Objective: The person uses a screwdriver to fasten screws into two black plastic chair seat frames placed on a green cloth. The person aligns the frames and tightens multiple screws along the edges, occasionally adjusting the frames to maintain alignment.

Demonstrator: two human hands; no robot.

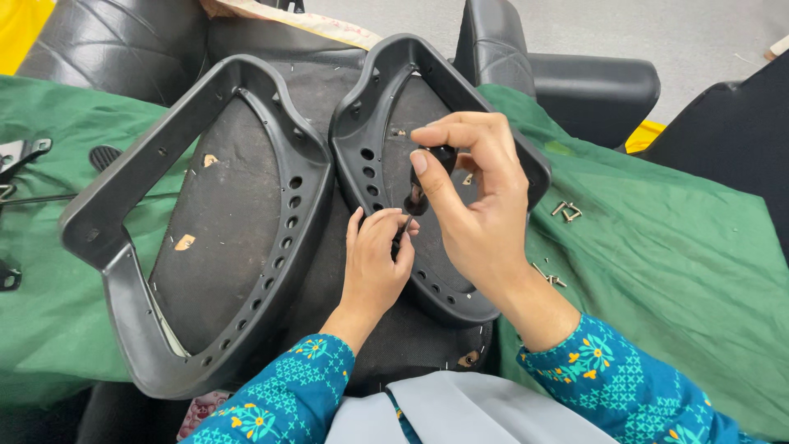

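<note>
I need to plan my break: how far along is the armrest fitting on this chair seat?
Both black armrest frames, left and right, already lie on the upturned seat base. In hand: the right hand holds a screwdriver upright, and the left hand steadies its tip. Loose screws on the green cloth suggest fastening remains.

Green cloth (674, 247) — loose screws (567, 210), upturned chair seat (238, 214)
</note>
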